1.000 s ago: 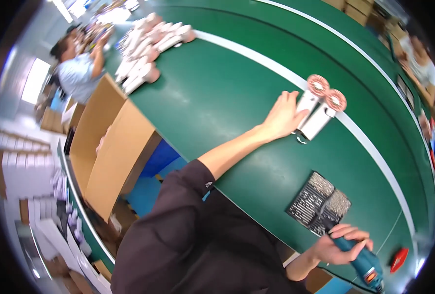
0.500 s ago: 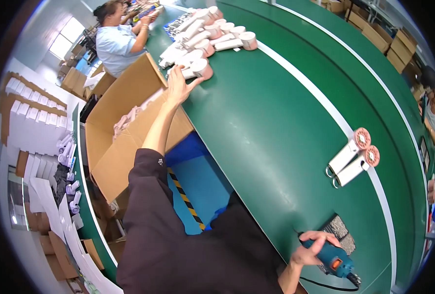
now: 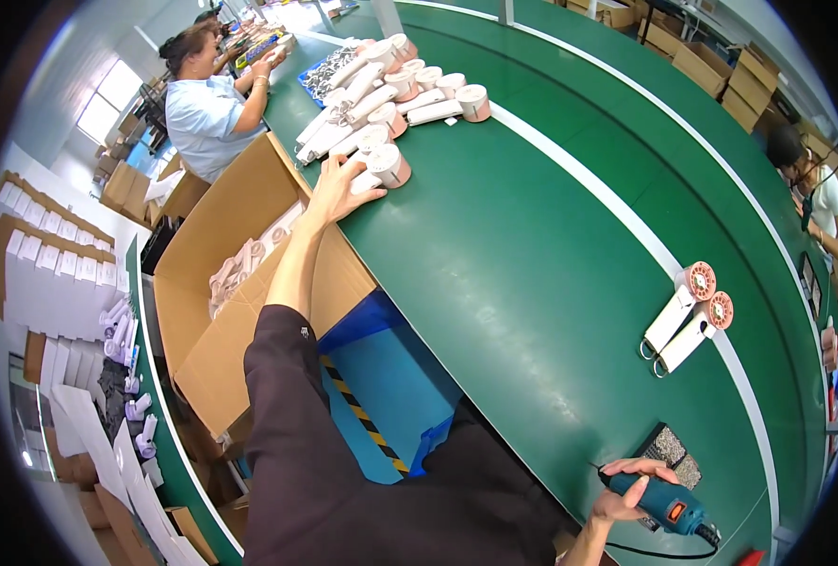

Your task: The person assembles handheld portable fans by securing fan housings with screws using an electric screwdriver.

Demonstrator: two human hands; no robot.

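Though cluttered, bright room (image 3: 49, 151) around green tabletop (image 3: 518, 274)

Handheld devices (image 3: 372, 104) piled far left on bench (image 3: 494, 245); device pair (image 3: 685, 343) right; tray (image 3: 666, 445) nearer, behind power tool (image 3: 659, 498). Carton (image 3: 230, 344) left.
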